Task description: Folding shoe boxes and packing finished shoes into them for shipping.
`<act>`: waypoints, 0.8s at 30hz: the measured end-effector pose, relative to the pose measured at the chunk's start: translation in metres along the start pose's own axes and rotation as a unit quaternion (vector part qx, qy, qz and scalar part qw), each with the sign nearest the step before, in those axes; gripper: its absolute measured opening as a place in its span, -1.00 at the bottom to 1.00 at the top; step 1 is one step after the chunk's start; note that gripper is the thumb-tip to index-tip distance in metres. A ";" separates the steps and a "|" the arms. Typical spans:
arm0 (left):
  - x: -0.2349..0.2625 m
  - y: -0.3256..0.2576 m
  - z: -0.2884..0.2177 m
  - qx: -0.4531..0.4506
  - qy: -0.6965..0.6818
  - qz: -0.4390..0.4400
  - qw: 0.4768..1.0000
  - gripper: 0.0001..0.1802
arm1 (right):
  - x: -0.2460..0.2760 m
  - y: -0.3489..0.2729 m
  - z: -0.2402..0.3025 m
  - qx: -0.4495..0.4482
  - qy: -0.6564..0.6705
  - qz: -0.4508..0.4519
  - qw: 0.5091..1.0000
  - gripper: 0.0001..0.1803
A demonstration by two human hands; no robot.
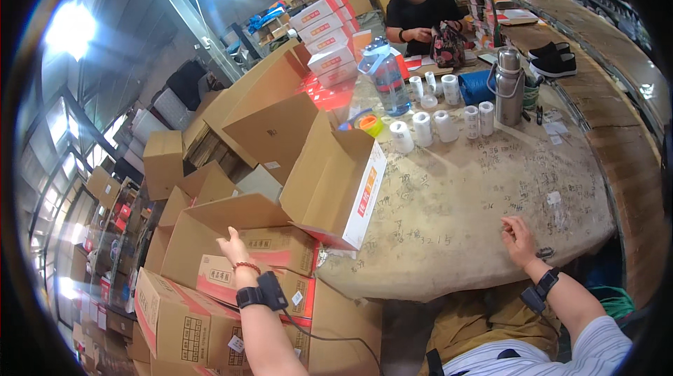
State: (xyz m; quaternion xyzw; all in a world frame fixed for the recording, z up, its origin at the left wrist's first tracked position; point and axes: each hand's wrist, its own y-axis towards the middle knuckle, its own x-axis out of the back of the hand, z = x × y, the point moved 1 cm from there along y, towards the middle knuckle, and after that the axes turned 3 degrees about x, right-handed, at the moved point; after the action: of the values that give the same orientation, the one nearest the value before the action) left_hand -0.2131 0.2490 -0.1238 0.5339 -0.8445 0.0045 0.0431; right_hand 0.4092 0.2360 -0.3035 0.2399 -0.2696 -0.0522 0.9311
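Reaching into a stack of cartons, the left hand (pixel 233 247) spreads open against a flap (pixel 231 218), gripping nothing. Just right of it an open box (pixel 336 183) tilts on the table (pixel 456 222), where the right hand (pixel 519 236) rests loosely curled, empty.

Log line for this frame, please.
left hand: reaching into open carton | right hand: resting on table, empty | co-worker: opposite

Centre-right tabletop (pixel 463 200) lying open. Open white carton (pixel 336 186) blocking centre-left; tape rolls (pixel 434 127) and steel flask (pixel 510 85) lining upper centre; stacked cardboard boxes (pixel 210 292) crowding lower left.
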 end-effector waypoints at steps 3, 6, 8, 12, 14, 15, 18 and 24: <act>-0.037 -0.059 0.002 -0.284 -0.064 -0.059 0.955 -0.36 | 0.006 -0.002 -0.005 0.004 -0.028 -0.002 1.000 -0.67; -0.071 -0.160 0.014 -0.454 0.029 0.058 0.889 -0.61 | 0.009 -0.002 -0.003 -0.007 -0.037 0.000 0.999 -0.69; -0.088 -0.211 0.042 -0.606 0.079 0.183 0.770 -0.80 | 0.003 -0.001 -0.009 0.038 -0.043 0.011 0.998 -0.71; -0.151 -0.281 0.109 -0.664 0.034 0.355 0.658 -0.67 | 0.004 0.006 0.011 -0.036 -0.006 0.038 0.999 -0.72; -0.175 -0.289 0.143 -0.446 0.090 0.408 0.791 -0.57 | 0.004 0.011 0.009 -0.097 0.017 0.029 0.995 -0.72; -0.183 -0.288 0.149 -0.444 0.084 0.406 0.794 -0.57 | 0.003 0.017 0.012 -0.094 0.010 0.030 0.995 -0.72; -0.190 -0.290 0.146 -0.306 0.149 0.408 0.847 -0.53 | -0.004 0.029 0.018 -0.110 0.016 0.093 0.989 -0.70; -0.193 -0.284 0.151 -0.290 0.149 0.378 0.867 -0.55 | -0.078 0.129 0.023 0.162 -0.103 0.140 0.971 -0.62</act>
State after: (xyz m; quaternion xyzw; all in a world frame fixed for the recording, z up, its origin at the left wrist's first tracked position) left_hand 0.1154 0.2923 -0.2999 0.1308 -0.9283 -0.1448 0.3164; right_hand 0.3266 0.3574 -0.2627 0.3406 -0.3997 0.0985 0.8453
